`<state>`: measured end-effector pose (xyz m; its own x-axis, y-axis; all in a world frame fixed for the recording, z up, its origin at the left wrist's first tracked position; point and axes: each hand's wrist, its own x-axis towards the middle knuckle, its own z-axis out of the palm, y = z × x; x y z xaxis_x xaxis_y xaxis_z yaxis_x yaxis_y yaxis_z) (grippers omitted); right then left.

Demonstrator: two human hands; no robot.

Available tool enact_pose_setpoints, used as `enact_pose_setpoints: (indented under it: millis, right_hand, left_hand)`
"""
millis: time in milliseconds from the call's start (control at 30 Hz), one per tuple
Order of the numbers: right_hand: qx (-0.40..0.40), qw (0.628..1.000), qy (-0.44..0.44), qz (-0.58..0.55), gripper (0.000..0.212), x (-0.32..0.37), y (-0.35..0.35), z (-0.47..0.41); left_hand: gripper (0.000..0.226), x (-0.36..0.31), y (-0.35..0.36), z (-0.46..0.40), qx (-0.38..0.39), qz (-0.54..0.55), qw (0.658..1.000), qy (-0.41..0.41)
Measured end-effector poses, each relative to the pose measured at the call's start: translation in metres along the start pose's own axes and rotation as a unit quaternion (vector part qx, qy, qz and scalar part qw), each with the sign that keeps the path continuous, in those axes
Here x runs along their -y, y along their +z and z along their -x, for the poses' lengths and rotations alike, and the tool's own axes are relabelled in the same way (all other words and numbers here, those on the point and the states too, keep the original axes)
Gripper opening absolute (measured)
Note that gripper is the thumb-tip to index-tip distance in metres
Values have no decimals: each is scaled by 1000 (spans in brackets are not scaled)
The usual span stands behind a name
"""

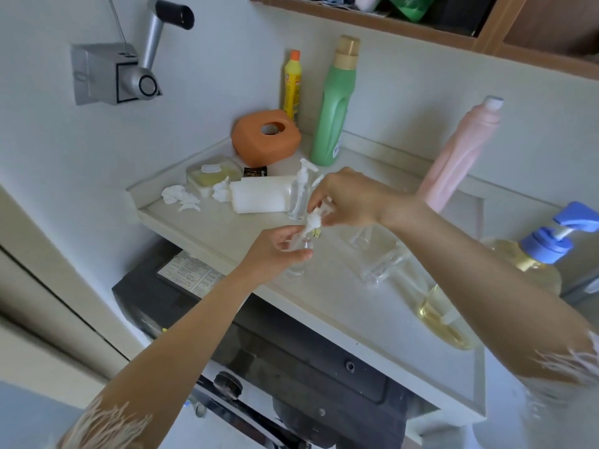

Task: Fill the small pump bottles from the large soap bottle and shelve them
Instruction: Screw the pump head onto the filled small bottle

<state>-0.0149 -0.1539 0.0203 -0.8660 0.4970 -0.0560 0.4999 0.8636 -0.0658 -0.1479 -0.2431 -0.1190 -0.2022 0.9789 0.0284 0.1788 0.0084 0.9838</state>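
Observation:
My left hand (275, 251) grips a small clear pump bottle (296, 270) that stands on the counter (324, 306). My right hand (343, 197) pinches its white pump head (313, 218) just above the bottle's neck. A second small clear bottle (299, 192) with its pump on stands behind. Another small bottle (442, 315) holding yellow soap lies near my right forearm. The large soap bottle (531, 264) with a blue pump stands at the right.
An empty clear bottle (377, 257) lies under my right wrist. At the back stand a green bottle (334, 108), a yellow bottle (291, 85), a pink bottle (463, 157), an orange holder (265, 137) and a paper roll (259, 196). A wooden shelf (421, 30) hangs above.

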Motion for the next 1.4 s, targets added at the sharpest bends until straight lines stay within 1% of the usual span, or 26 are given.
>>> enact_pose_setpoints:
  millis: [133,233,300,333,367,433,500,533,600,633,733,767,833,867,933,967,1033,1100,1167,1200,1233,1300,1400]
  right_hand:
    - [76,997,-17,21,21,10,12,-16]
    - [92,993,-5,69,12,15,20,-22]
    - [85,990,20,113,35,19,22,-26]
    - [84,988,35,121,43,20,21,-27]
    - [88,988,42,118,46,20,19,-29]
    - [123,986,25,111,33,20,12,-30]
    - [140,984,6,110,30,23,13,-33]
    - [128,985,14,116,27,25,17,-34]
    - [103,985,33,136,40,28,21,-36]
    - [102,985,33,134,41,28,20,-37]
    - [120,985,1,120,36,26,17,-40]
    - [107,986,2,129,34,28,20,-40]
    - [79,986,28,147,39,31,23,-38]
    - [84,985,33,150,40,30,24,-39]
    - [118,983,21,137,38,28,21,-40]
    - [117,985,17,123,38,27,22,-39]
    - [83,989,32,119,36,28,31,-39]
    - [62,987,46,142,42,31,35,-39]
    - [105,988,28,112,43,26,31,-40]
    - [125,988,16,90,44,23,26,-40]
    - [126,989,7,71,44,20,24,-38]
    - [95,994,3,53,41,19,28,-34]
    - [48,998,19,32,39,20,42,-28]
  left_hand:
    - [34,0,-2,-2,3,-19,1000,-3]
    - [41,2,-4,-2,-1,-20,1000,-2]
    - [47,2,-5,-3,-1,-18,1000,3]
    - [47,3,-5,-2,2,-16,1000,8]
    - [48,3,-4,-2,3,-18,1000,9]
    - [49,3,-4,-4,-8,-33,999,-2]
    - [47,4,-4,-5,-13,-38,999,-7]
    - [46,5,-5,-5,-13,-35,999,-5]
    - [45,6,-5,-5,-17,-32,999,-1]
    - [45,7,-5,-5,-17,-31,999,-1]
    - [49,11,-6,-6,-19,-36,999,-5]
    - [48,12,-6,-6,-19,-35,999,-3]
    - [50,13,-7,-6,-19,-34,999,-2]
    - [51,14,-7,-7,-20,-37,999,-5]
    - [57,16,-6,-8,-29,-50,998,-14]
    - [57,17,-7,-7,-33,-55,998,-15]
    - [48,17,-7,-5,-37,-53,998,-14]
    - [40,16,-5,-4,-37,-53,998,-8]
    - [41,16,-4,-4,-44,-63,997,-14]
    - [39,17,-3,-4,-49,-69,996,-13]
    - [33,18,-2,-4,-55,-72,996,-8]
    - [24,20,1,-2,-82,-78,994,5]
    - [20,25,8,-3,-136,-120,983,25]
